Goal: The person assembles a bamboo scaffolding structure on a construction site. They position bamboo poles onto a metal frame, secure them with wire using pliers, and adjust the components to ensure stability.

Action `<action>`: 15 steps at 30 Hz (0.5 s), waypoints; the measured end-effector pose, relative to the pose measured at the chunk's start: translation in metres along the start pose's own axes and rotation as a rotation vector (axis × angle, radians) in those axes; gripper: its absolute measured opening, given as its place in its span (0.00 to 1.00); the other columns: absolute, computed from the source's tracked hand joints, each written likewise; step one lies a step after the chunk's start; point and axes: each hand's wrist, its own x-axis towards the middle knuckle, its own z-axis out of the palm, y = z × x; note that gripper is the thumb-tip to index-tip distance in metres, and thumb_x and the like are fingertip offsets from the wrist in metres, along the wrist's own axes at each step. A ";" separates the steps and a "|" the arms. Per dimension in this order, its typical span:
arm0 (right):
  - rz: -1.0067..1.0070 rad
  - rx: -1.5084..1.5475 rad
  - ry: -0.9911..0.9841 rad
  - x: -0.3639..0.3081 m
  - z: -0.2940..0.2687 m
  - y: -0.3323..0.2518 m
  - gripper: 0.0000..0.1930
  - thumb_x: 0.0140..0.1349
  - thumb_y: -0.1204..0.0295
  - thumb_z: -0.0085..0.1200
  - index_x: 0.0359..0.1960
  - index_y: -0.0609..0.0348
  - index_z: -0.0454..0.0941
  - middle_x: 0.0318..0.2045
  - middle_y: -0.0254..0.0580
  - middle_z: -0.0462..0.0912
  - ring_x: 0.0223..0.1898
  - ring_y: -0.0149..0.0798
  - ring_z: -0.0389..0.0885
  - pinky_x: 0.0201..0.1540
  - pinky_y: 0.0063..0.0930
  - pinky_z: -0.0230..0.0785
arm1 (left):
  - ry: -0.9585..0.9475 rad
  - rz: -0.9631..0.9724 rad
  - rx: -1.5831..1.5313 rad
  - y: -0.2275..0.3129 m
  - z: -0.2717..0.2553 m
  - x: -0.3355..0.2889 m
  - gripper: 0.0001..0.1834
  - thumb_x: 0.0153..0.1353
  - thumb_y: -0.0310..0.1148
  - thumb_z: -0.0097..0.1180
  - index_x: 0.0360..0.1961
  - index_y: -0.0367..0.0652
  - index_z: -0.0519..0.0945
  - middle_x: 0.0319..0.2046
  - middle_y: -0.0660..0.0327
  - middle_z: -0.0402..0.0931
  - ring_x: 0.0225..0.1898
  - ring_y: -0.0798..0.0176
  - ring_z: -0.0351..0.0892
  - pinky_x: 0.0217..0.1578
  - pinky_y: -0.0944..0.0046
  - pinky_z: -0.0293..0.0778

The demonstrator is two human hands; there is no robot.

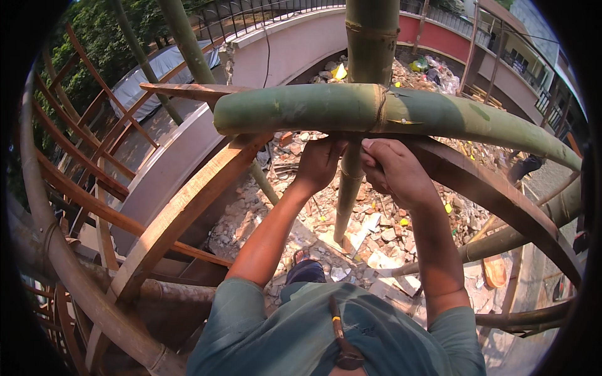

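The left hand (320, 164) and the right hand (396, 170) are holding closed, curled shapes, 1 on each side of an upright bamboo post (348, 199); I cannot tell whether they are gripping anything. Just over them, a thick crosswise bamboo pole (307, 108) is lying, with 2 wooden beams (194, 197) running out beneath it. Far below, rubble (389, 234) is spreading; beyond, a pink wall (288, 53) is standing.

On my screen the left hand (321, 164) and right hand (399, 170) curl beside a thick bamboo pole (301, 108). I see rubble (389, 234) below.
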 end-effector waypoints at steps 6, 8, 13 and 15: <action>0.072 0.470 -0.206 -0.005 -0.008 0.001 0.17 0.76 0.61 0.38 0.25 0.50 0.64 0.10 0.24 0.60 0.10 0.21 0.50 0.14 0.18 0.44 | -0.071 0.026 0.011 -0.013 0.005 0.010 0.18 0.74 0.40 0.45 0.41 0.38 0.81 0.25 0.48 0.79 0.30 0.44 0.81 0.33 0.53 0.73; 0.011 0.279 -0.143 -0.005 -0.011 0.002 0.18 0.76 0.61 0.38 0.26 0.51 0.65 0.10 0.25 0.60 0.10 0.21 0.52 0.15 0.18 0.45 | -0.112 -0.005 -0.066 -0.011 0.000 0.007 0.17 0.73 0.40 0.45 0.41 0.37 0.81 0.25 0.49 0.79 0.30 0.44 0.81 0.34 0.53 0.73; -0.457 -0.618 0.156 -0.001 -0.009 0.005 0.16 0.75 0.65 0.41 0.27 0.57 0.69 0.13 0.24 0.62 0.13 0.21 0.56 0.16 0.18 0.48 | -0.179 -0.100 -0.057 -0.002 -0.011 0.003 0.19 0.74 0.41 0.46 0.37 0.36 0.81 0.24 0.51 0.80 0.27 0.50 0.83 0.33 0.56 0.74; -0.470 -0.558 0.181 -0.002 -0.005 0.003 0.14 0.74 0.66 0.42 0.28 0.57 0.70 0.14 0.24 0.63 0.13 0.20 0.56 0.16 0.18 0.47 | -0.135 -0.032 -0.081 -0.001 -0.009 0.005 0.19 0.75 0.41 0.44 0.34 0.36 0.77 0.22 0.55 0.75 0.25 0.58 0.75 0.31 0.59 0.70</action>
